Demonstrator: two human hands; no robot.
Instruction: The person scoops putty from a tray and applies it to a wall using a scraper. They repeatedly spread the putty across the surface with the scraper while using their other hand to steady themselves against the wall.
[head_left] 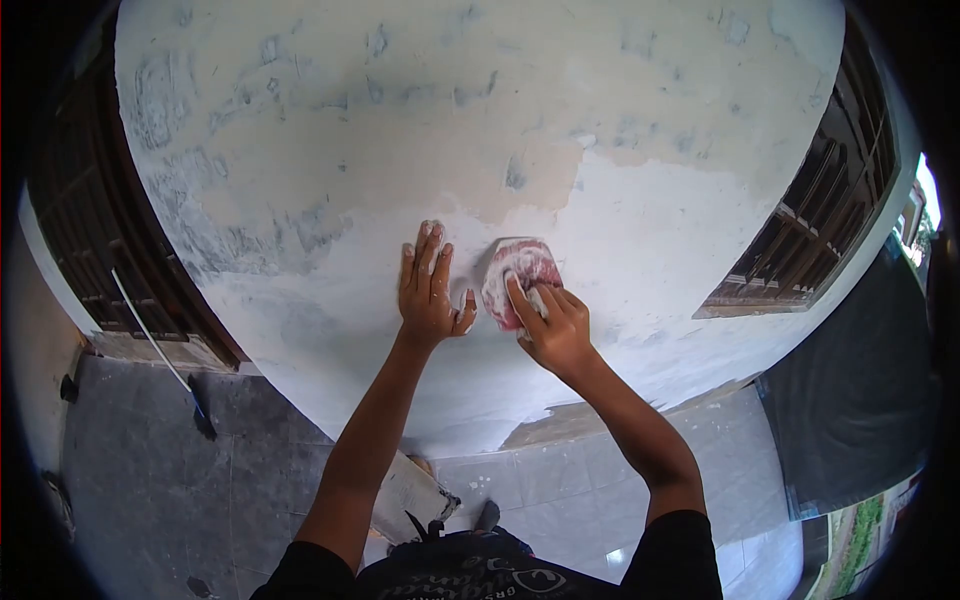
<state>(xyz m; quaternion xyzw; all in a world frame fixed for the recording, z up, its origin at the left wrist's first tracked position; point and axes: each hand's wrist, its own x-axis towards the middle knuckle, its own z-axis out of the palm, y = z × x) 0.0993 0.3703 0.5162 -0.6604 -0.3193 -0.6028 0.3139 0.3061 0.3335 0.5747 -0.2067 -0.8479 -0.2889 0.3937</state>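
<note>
A wall [640, 215] with white paste over a beige coat and grey smudges curves across the view. My left hand [432, 290] lies flat on it, fingers spread and pointing up, fingertips whitened, holding nothing. Just to the right, my right hand [552, 325] grips a red and white pad [520, 275] smeared with white paste and pressed to the wall. My thumb and fingers are bent over the pad's lower right part. What the pad's underside looks like is hidden.
Dark wooden shutters [120, 200] stand at left, and a barred window [810, 200] at right. A broom [160, 350] leans over the grey tiled floor [270, 470]. A whitish board [410, 495] lies below my left arm. Dark sheeting [850, 390] hangs at right.
</note>
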